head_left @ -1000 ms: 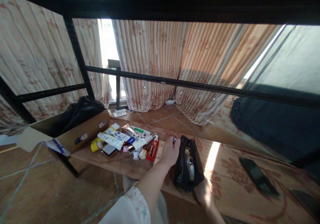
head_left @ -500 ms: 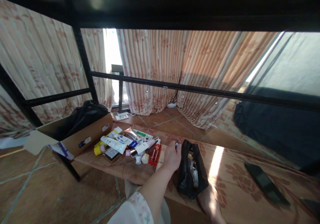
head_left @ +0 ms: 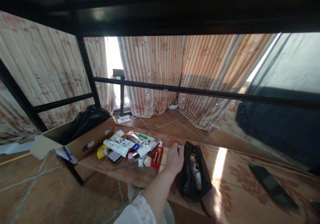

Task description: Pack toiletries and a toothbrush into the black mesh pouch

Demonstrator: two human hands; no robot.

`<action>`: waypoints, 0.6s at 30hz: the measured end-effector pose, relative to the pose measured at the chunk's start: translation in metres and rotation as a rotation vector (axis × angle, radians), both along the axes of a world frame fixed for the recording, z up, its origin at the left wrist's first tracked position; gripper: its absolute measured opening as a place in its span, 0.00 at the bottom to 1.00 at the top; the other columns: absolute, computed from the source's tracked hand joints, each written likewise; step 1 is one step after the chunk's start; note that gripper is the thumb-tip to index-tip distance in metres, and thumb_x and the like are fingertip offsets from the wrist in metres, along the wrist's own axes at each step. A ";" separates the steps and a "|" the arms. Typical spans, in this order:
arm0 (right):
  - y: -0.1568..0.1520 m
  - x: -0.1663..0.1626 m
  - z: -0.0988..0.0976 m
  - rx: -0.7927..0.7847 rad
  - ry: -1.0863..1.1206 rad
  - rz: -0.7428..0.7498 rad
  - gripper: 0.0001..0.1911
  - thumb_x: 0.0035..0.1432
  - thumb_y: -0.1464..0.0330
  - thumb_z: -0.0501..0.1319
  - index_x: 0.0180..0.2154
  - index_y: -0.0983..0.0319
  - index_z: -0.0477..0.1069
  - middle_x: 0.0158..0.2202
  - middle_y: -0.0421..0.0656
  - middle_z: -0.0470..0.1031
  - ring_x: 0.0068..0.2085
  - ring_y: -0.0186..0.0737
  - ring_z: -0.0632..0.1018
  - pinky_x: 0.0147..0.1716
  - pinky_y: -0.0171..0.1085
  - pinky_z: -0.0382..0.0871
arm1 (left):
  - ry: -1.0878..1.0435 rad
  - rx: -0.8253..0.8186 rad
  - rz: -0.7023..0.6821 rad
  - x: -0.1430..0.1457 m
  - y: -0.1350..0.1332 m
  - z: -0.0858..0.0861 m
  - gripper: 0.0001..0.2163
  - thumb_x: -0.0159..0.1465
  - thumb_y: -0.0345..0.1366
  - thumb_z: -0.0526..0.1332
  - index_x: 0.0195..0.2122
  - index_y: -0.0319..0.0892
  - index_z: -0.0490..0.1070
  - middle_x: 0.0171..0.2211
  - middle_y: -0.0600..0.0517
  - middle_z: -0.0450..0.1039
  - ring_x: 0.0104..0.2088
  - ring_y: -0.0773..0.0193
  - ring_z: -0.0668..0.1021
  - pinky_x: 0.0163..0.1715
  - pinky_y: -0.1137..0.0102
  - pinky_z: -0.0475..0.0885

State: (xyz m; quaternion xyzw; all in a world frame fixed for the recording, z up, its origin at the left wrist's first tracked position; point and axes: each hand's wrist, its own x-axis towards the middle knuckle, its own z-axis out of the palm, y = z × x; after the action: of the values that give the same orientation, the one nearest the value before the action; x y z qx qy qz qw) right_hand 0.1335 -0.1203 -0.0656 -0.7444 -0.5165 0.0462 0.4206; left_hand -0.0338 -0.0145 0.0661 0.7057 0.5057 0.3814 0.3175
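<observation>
A black fabric pouch (head_left: 185,180) stands gaping on the cloth-covered bench, with shiny gold and clear containers (head_left: 196,175) inside. My right hand (head_left: 213,200) grips its lower right side; the fingertips are hidden by the fabric. Just left of the pouch, my left hand (head_left: 175,157) is closed round a small item (head_left: 178,147); only its dark, pale-tipped end shows. Beside that wrist lies a pale beige item, mostly covered. Farther left are a red bottle (head_left: 157,156), a white tube (head_left: 116,148), a glittery square compact (head_left: 115,157) and several other tubes and jars in a pile.
At the bench's left end sits an open cardboard box (head_left: 96,143) with black plastic (head_left: 86,120) in it. A dark phone-like slab (head_left: 272,185) lies to the right. A black metal rail (head_left: 200,92) crosses behind the bench, before the curtains (head_left: 165,63). A dark panel hangs overhead.
The whole view has shifted slightly, so things sit a little lower and farther right. Both hands keep their places at the pouch and beside it.
</observation>
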 end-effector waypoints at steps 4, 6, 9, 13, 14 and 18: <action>0.000 0.001 -0.003 -0.018 0.073 0.029 0.18 0.50 0.54 0.54 0.24 0.57 0.75 0.24 0.49 0.76 0.28 0.51 0.79 0.25 0.41 0.73 | 0.024 0.001 -0.002 0.000 0.000 -0.001 0.09 0.67 0.38 0.51 0.32 0.43 0.66 0.28 0.48 0.73 0.34 0.58 0.76 0.34 0.68 0.63; 0.001 0.001 -0.005 -0.016 0.082 0.030 0.18 0.50 0.54 0.54 0.25 0.57 0.76 0.25 0.49 0.76 0.29 0.51 0.79 0.26 0.41 0.73 | 0.041 0.007 -0.004 0.001 0.000 -0.002 0.09 0.67 0.38 0.51 0.32 0.43 0.66 0.29 0.48 0.73 0.34 0.58 0.76 0.34 0.68 0.63; 0.001 0.002 -0.007 -0.032 0.084 0.020 0.17 0.49 0.54 0.55 0.28 0.58 0.76 0.24 0.48 0.76 0.29 0.49 0.79 0.26 0.40 0.73 | 0.057 0.020 -0.011 0.001 0.001 -0.004 0.08 0.67 0.37 0.50 0.33 0.43 0.66 0.29 0.47 0.73 0.34 0.57 0.76 0.33 0.68 0.63; 0.000 0.003 -0.009 -0.053 0.072 0.007 0.17 0.50 0.54 0.54 0.27 0.56 0.76 0.25 0.47 0.77 0.28 0.50 0.79 0.24 0.40 0.72 | 0.061 0.030 -0.013 0.002 0.002 -0.007 0.06 0.66 0.33 0.51 0.35 0.42 0.66 0.31 0.46 0.74 0.34 0.57 0.76 0.32 0.67 0.63; 0.000 0.003 -0.009 -0.058 0.069 0.009 0.17 0.51 0.54 0.54 0.27 0.56 0.76 0.26 0.47 0.77 0.28 0.49 0.79 0.23 0.39 0.72 | 0.059 0.026 -0.014 0.002 0.002 -0.008 0.05 0.65 0.32 0.51 0.36 0.42 0.66 0.32 0.46 0.74 0.34 0.57 0.76 0.32 0.67 0.64; 0.000 0.003 -0.009 -0.057 0.042 0.024 0.17 0.51 0.56 0.55 0.31 0.58 0.77 0.28 0.48 0.78 0.29 0.47 0.79 0.26 0.38 0.72 | 0.024 0.003 -0.034 0.003 0.003 -0.010 0.06 0.63 0.28 0.52 0.37 0.42 0.66 0.35 0.45 0.75 0.36 0.58 0.76 0.35 0.68 0.65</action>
State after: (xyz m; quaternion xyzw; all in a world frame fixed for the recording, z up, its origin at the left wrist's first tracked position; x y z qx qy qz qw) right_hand 0.1369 -0.1208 -0.0742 -0.7488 -0.5148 0.0815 0.4094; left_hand -0.0311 -0.0115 0.0565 0.7192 0.4967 0.3682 0.3169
